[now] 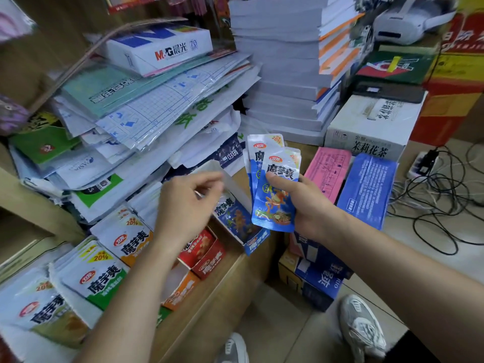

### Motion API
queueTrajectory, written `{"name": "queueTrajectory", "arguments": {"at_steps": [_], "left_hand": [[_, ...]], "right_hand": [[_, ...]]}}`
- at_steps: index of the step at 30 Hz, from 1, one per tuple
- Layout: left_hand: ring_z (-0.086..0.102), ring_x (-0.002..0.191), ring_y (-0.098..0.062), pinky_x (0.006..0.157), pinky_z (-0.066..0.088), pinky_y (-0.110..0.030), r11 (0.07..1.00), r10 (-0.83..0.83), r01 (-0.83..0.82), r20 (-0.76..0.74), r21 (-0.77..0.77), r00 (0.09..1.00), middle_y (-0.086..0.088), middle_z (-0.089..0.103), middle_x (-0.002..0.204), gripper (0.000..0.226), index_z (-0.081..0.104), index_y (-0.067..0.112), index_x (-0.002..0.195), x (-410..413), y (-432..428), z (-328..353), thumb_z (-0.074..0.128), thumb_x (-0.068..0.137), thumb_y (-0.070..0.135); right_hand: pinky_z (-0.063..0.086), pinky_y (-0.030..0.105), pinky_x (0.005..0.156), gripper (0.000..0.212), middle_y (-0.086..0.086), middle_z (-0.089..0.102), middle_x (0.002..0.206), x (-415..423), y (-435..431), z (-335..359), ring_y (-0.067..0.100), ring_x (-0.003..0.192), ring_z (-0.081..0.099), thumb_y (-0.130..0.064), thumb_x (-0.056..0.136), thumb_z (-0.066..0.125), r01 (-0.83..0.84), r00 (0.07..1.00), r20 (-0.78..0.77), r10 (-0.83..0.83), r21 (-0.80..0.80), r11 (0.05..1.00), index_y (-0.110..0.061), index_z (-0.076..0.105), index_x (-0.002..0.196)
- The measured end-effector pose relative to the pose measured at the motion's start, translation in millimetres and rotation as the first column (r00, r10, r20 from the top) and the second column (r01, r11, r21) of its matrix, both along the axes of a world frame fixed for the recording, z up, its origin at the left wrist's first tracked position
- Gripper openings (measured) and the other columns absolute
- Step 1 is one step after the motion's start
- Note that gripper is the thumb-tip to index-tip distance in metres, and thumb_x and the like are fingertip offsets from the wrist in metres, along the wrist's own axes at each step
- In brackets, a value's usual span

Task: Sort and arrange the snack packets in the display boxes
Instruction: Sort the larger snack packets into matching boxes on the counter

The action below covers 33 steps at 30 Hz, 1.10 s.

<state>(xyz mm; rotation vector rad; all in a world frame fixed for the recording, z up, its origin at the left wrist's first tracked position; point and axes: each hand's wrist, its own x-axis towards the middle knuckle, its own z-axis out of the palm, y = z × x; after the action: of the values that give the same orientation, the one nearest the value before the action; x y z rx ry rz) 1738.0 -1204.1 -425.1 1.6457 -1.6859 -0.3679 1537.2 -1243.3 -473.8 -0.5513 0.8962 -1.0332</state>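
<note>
Head view: blue snack packets [273, 195] fanned in right hand [306, 208].

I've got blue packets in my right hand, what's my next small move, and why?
Probably lower the blue packets in your right hand into the open blue box beside your left hand: it already holds a matching packet, and that hand looks free to steady them.

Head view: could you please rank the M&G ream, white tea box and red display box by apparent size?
1-2. M&G ream and white tea box: they look alike, so they are not ranked; both sit far back.
3. red display box: smallest, though nearest the camera.
</note>
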Motion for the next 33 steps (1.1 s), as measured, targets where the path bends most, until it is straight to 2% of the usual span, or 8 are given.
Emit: {"name": "queueTrajectory", "arguments": {"at_steps": [3, 9, 12, 14, 16, 19, 23, 33], "left_hand": [[0.064, 0.080, 0.010, 0.073, 0.046, -0.004, 0.994, 0.104, -0.101, 0.076, -0.042, 0.992, 0.025, 0.068, 0.086, 0.021, 0.077, 0.024, 0.113, 14.4, -3.6, 5.2, 0.071, 0.093, 0.021], [0.062, 0.117, -0.020, 0.105, 0.044, -0.040, 0.980, -0.046, -0.053, 0.470, 0.194, 0.881, 0.007, 0.069, 0.128, 0.035, 0.069, 0.034, 0.126, 10.6, -30.1, 6.5, 0.069, 0.091, 0.039], [0.051, 0.127, -0.023, 0.103, 0.033, -0.041, 0.953, -0.116, -0.089, 0.621, 0.288, 0.775, 0.005, 0.063, 0.135, 0.046, 0.061, 0.033, 0.135, 9.2, -48.0, 9.4, 0.069, 0.091, 0.043], [0.042, 0.124, -0.022, 0.092, 0.028, -0.040, 0.973, -0.073, -0.103, 0.701, 0.205, 0.709, 0.007, 0.059, 0.131, 0.049, 0.060, 0.036, 0.134, 9.2, -54.0, 8.4, 0.072, 0.088, 0.044], [0.039, 0.124, -0.023, 0.088, 0.025, -0.038, 0.983, 0.020, -0.140, 0.700, 0.115, 0.714, 0.003, 0.055, 0.131, 0.057, 0.056, 0.035, 0.137, 14.2, -61.4, 4.9, 0.076, 0.084, 0.040], [0.050, 0.129, -0.033, 0.100, 0.041, -0.046, 0.935, -0.020, -0.210, 0.635, 0.286, 0.773, -0.007, 0.057, 0.140, 0.072, 0.038, 0.026, 0.151, 27.3, -77.4, -3.0, 0.072, 0.089, 0.038], [0.060, 0.117, -0.034, 0.082, 0.048, -0.037, 0.931, -0.015, -0.217, 0.624, 0.295, 0.781, -0.009, 0.066, 0.130, 0.034, 0.062, 0.024, 0.132, 29.8, -86.2, -7.3, 0.062, 0.099, 0.032], [0.062, 0.091, -0.036, 0.074, 0.049, -0.041, 0.973, 0.175, -0.226, 0.470, 0.055, 0.865, -0.009, 0.072, 0.094, 0.012, 0.068, 0.022, 0.104, 17.7, -59.6, 8.1, 0.060, 0.095, 0.023]], "right_hand": [[0.061, 0.050, 0.075, 0.041, 0.013, 0.076, 0.104, -7.2, -2.9, -1.7, 0.034, 0.088, 0.075, -0.013, 0.085, 0.078, 0.059, 0.995, -0.073, -0.060, -0.022, 0.998, -0.007, 0.062, 0.122], [0.062, 0.049, 0.073, 0.039, 0.012, 0.077, 0.096, -13.5, -4.1, -1.7, 0.031, 0.082, 0.076, -0.007, 0.078, 0.084, 0.043, 0.966, -0.251, -0.065, -0.092, 0.995, -0.006, 0.065, 0.111], [0.058, 0.035, 0.061, 0.037, 0.010, 0.077, 0.093, -11.7, -0.1, -8.4, 0.020, 0.067, 0.074, -0.006, 0.076, 0.086, 0.008, 0.951, -0.307, -0.040, -0.106, 0.994, -0.007, 0.066, 0.108], [0.057, 0.030, 0.055, 0.037, 0.008, 0.077, 0.092, -9.3, 2.0, -15.8, 0.017, 0.065, 0.074, -0.005, 0.076, 0.086, -0.008, 0.937, -0.349, -0.037, -0.127, 0.992, -0.008, 0.066, 0.107], [0.062, 0.036, 0.062, 0.037, 0.005, 0.077, 0.094, -6.4, 3.1, -24.1, 0.019, 0.076, 0.076, -0.005, 0.076, 0.086, -0.012, 0.918, -0.394, -0.041, -0.132, 0.991, -0.010, 0.065, 0.107], [0.063, 0.049, 0.077, 0.037, 0.006, 0.077, 0.097, -2.9, 5.0, -33.7, 0.024, 0.083, 0.076, -0.007, 0.078, 0.085, -0.010, 0.921, -0.389, -0.032, -0.105, 0.994, -0.012, 0.064, 0.108], [0.061, 0.055, 0.077, 0.036, 0.009, 0.077, 0.096, -3.5, 7.5, -35.1, 0.029, 0.083, 0.076, -0.007, 0.079, 0.084, -0.009, 0.948, -0.319, -0.003, -0.036, 0.999, -0.010, 0.064, 0.109], [0.063, 0.041, 0.065, 0.038, 0.006, 0.078, 0.096, -58.1, 1.1, 7.5, 0.024, 0.080, 0.076, -0.009, 0.080, 0.083, -0.001, 0.923, -0.373, -0.094, -0.248, 0.969, -0.009, 0.064, 0.114]]}}
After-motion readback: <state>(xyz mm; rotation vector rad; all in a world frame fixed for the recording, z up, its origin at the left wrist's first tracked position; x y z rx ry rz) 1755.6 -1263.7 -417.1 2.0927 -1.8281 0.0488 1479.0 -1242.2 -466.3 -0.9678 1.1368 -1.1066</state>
